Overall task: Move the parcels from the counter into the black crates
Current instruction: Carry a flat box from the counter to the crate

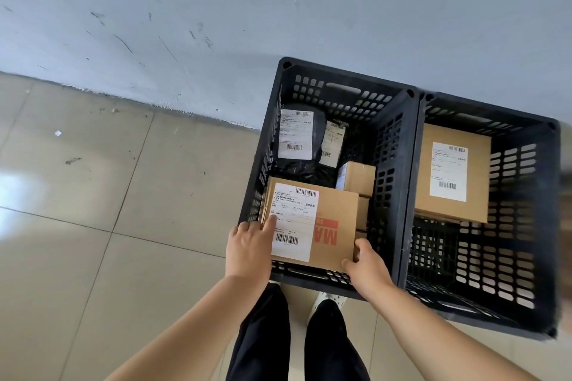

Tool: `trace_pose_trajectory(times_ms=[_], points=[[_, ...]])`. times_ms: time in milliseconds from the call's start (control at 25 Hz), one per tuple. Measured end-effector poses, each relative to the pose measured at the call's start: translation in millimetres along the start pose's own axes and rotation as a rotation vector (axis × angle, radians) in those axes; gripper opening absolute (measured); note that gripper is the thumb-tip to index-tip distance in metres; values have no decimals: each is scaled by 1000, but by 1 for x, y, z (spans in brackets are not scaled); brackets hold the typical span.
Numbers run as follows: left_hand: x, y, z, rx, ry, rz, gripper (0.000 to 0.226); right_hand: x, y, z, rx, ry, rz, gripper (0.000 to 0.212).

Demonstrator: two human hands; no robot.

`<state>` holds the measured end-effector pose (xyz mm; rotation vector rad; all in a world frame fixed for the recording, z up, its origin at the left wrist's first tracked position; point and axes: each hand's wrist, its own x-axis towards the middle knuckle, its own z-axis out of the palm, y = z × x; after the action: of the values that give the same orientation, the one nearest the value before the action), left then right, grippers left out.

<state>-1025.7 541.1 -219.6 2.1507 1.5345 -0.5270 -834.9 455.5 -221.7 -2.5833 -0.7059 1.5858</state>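
Note:
Two black crates stand side by side on the floor against the wall. Over the near end of the left crate I hold a flat cardboard parcel with a white label and red letters. My left hand grips its left edge, thumb on the label. My right hand grips its near right corner. Inside the left crate lie a black bag parcel with a white label, a second labelled black bag and a small cardboard box. The right crate holds a labelled cardboard box.
A pale blue scuffed wall runs behind the crates. Beige floor tiles spread out to the left. My own legs in dark trousers and white shoes stand just in front of the left crate.

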Motion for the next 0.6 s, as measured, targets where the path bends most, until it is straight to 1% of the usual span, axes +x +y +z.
trace_pose_trajectory(times_ms=[40,120,200,360,480,600], points=[[2,1,-1,-1,8,6,75,-1,3,1,-1,15,-8,35],[8,1,-3,15,19,17,76,-3,5,3,15,28,-18,37],[11,-4,-1,45,2,6,80,-1,4,7,33,5,-29,40],[8,-16,8,136,-24,18,84,6,0,13,-27,-49,-35,37],[9,-14,9,202,-47,49,85,11,-1,12,-82,-64,-22,28],[9,-11,5,257,-59,63,89,16,-1,13,-139,-37,-27,13]])
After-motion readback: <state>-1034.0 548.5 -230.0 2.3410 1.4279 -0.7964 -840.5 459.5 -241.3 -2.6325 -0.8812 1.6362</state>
